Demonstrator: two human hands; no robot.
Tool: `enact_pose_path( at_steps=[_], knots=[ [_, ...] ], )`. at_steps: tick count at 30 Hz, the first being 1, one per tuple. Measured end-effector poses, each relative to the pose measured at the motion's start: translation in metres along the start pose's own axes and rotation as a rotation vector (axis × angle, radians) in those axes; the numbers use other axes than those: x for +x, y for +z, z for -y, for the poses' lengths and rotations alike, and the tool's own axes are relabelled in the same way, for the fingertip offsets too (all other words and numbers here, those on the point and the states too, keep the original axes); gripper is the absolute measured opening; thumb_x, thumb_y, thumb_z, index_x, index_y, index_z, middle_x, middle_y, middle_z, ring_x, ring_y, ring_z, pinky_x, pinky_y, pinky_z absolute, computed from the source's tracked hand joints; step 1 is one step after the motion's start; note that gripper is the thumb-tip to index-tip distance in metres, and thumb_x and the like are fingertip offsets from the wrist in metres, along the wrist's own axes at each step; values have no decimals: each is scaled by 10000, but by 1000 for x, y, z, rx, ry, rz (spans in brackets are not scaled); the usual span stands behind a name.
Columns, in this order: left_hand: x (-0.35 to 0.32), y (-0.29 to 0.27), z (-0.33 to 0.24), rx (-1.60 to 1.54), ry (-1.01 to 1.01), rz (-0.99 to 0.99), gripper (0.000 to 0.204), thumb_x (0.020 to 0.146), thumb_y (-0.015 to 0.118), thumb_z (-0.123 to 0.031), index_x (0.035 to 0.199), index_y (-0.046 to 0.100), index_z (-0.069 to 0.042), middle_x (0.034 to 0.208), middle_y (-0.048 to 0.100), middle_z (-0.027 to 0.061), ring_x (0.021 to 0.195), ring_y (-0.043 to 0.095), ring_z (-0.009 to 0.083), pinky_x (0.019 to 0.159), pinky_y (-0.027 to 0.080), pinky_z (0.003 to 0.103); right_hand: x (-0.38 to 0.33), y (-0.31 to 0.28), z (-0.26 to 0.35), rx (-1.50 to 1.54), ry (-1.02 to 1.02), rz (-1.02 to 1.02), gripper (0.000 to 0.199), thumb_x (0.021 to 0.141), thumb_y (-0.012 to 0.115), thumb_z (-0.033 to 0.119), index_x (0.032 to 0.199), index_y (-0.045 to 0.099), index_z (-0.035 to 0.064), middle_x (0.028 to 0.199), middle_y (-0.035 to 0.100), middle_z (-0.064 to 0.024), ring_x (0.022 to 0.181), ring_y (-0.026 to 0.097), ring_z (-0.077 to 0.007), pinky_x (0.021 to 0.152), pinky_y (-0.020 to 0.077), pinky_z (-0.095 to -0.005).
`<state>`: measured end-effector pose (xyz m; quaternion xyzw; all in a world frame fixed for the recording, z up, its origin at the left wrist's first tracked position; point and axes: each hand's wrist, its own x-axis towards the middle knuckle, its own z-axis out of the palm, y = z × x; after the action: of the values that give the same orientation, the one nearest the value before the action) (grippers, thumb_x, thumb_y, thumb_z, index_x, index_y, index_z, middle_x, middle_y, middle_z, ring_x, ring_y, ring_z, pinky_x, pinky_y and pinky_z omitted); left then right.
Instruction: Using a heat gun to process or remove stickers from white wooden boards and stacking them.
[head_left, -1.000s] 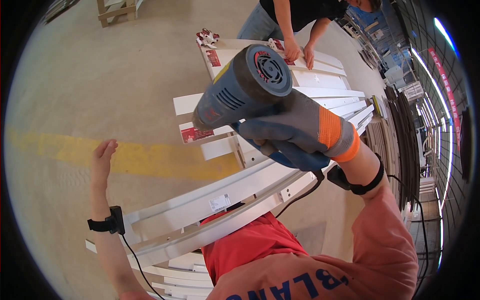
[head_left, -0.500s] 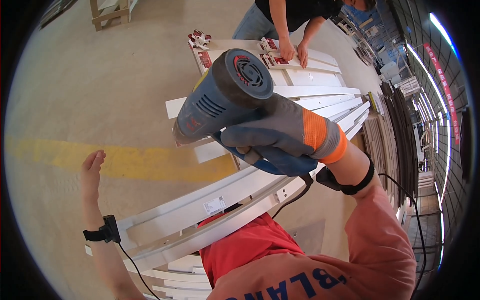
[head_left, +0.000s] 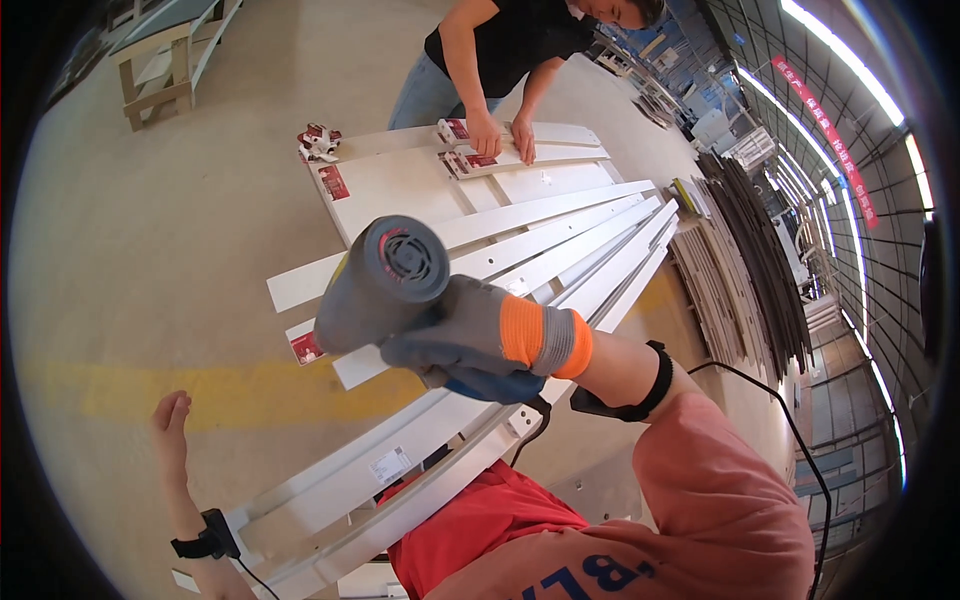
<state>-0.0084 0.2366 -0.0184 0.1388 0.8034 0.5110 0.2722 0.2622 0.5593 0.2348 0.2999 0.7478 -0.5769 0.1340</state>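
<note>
At frame centre the gloved right hand (head_left: 480,340) is clenched around a grey heat gun (head_left: 385,280), while the bare left hand (head_left: 172,425), fingers released, hangs lower left.

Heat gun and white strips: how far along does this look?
Done: white strips lie side by side on the table, some with red labels. In hand: the gloved right hand grips a grey heat gun raised above the strips; the bare left hand hangs open, touching nothing. Left: the gun touches no strip yet; another person presses labels on the far end.
</note>
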Motion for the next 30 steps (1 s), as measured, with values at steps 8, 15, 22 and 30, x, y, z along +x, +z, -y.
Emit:
enact_pose_path(
  at_steps=[8,15,22,30],
  knots=[
    [6,14,-7,51,4,69,305,956,571,-217,1172,619,-8,1041,653,53,1008,570,140,873,433,268,-2,-14,-18,-60,-22,-81,335,801,687,315,971,645,29,713,629,-47,655,591,-133,654,488,-279],
    [11,52,-36,95,112,112,269,936,595,-153,1139,624,22,1004,662,50,935,592,122,858,459,280,1,-13,-13,-178,19,-120,372,802,662,389,896,656,30,668,639,-61,599,600,-152,665,501,-301],
    [16,70,-51,152,186,142,230,924,597,-106,1114,627,21,951,646,34,893,587,106,805,471,258,-4,-19,-14,-84,50,-162,306,820,678,200,1053,618,10,714,577,-9,640,550,-97,588,473,-258],
    [30,61,-19,171,238,149,191,916,600,-74,1080,626,21,953,635,43,899,583,117,826,465,266,-5,-4,-39,15,-21,-193,414,794,686,366,991,655,3,744,655,-72,612,667,-147,612,537,-292]
  ],
)
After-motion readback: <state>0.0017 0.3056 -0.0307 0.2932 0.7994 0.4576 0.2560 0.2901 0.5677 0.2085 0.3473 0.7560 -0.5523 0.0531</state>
